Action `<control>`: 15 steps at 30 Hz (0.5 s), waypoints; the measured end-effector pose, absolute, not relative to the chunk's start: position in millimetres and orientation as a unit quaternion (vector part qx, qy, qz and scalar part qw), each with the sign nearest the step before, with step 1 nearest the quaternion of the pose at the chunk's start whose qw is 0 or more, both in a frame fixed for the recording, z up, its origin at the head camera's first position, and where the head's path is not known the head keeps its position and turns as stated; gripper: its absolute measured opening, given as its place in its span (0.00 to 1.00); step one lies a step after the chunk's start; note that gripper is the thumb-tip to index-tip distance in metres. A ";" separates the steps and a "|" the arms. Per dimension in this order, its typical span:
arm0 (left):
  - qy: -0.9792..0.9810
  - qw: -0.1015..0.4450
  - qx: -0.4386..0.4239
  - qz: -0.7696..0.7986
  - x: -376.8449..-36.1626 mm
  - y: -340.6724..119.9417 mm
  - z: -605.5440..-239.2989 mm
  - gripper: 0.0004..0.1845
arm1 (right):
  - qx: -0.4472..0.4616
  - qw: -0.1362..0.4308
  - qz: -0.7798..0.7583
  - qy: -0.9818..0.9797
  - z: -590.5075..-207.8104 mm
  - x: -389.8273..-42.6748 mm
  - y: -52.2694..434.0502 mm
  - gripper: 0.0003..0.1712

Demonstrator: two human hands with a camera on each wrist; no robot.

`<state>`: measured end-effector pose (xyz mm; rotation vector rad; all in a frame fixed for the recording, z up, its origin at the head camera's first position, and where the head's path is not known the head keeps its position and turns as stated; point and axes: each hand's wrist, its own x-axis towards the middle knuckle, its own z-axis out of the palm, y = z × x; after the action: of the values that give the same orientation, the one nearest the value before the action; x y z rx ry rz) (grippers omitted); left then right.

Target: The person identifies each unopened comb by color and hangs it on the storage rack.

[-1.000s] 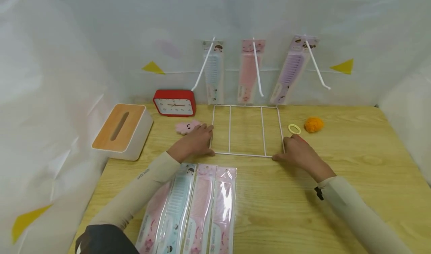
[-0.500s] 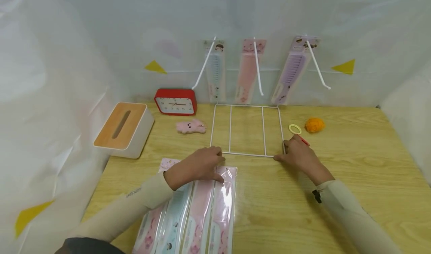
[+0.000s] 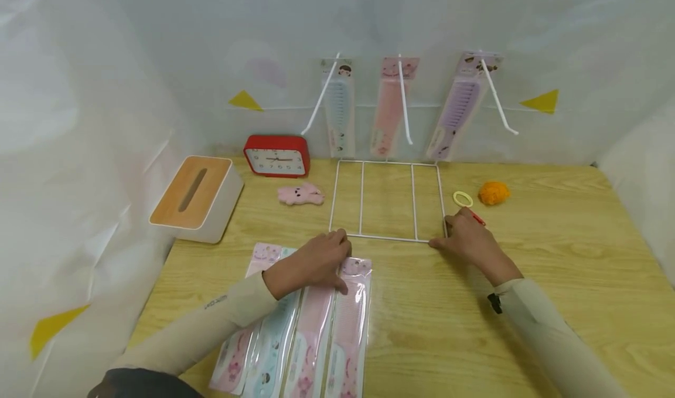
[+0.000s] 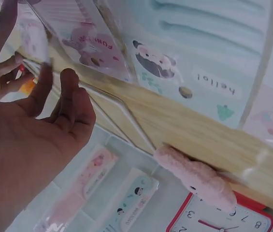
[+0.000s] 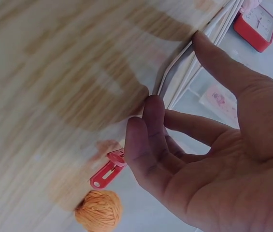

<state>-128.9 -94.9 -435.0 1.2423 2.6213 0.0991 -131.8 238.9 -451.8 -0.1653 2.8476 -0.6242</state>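
My left hand (image 3: 312, 261) lies on the packaged combs (image 3: 316, 322), fingers nearly straight, their tips pressing the top of the rightmost pink pack (image 3: 352, 310); nothing is curled around it. Those packs lie side by side in a row at the near edge of the table (image 3: 554, 257), left of its middle, their tops pointing toward the wire rack.

My right hand (image 3: 469, 242) rests at the near right corner of the white wire rack (image 3: 387, 201), fingers (image 5: 146, 145) loosely bent and touching the wire there, thumb along the near bar; whether it truly grips the wire I cannot tell. The rack lies flat in the middle of the table, its far bar near the back edge, where three packaged combs (image 3: 390, 108) hang on white hooks.

Just beyond my right fingers lies a red clip (image 5: 108, 170), then a yellow ring (image 3: 462, 199) and an orange pom-pom (image 3: 493, 193). Left of the rack sit a pink plush toy (image 3: 300, 194), a red clock (image 3: 276, 156) at the back edge, and a tissue box (image 3: 197, 197) at the left edge.
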 end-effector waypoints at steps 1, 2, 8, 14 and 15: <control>0.896 0.125 0.423 0.047 -129.7 -94.3 -435.2 0.33 | -0.055 0.113 -0.215 0.969 -452.1 -131.8 239.3 0.26; 0.896 0.136 0.417 0.067 -130.5 -93.5 -434.5 0.32 | -0.054 0.113 -0.216 0.968 -452.3 -131.8 239.6 0.26; 0.855 0.242 0.348 0.299 -136.5 -83.7 -416.6 0.14 | -0.052 0.117 -0.210 0.969 -451.9 -131.4 240.0 0.29; 0.779 0.209 0.302 0.508 -139.0 -68.4 -368.1 0.12 | -0.060 0.104 -0.221 0.968 -454.9 -132.5 241.2 0.25; 0.777 0.188 0.293 0.524 -139.8 -66.1 -358.4 0.12 | -0.064 0.101 -0.225 0.967 -455.9 -133.0 241.4 0.24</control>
<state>-139.8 -66.1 -358.4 0.8248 2.1860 1.4745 -133.0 241.4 -455.9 -0.1881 2.8563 -0.6654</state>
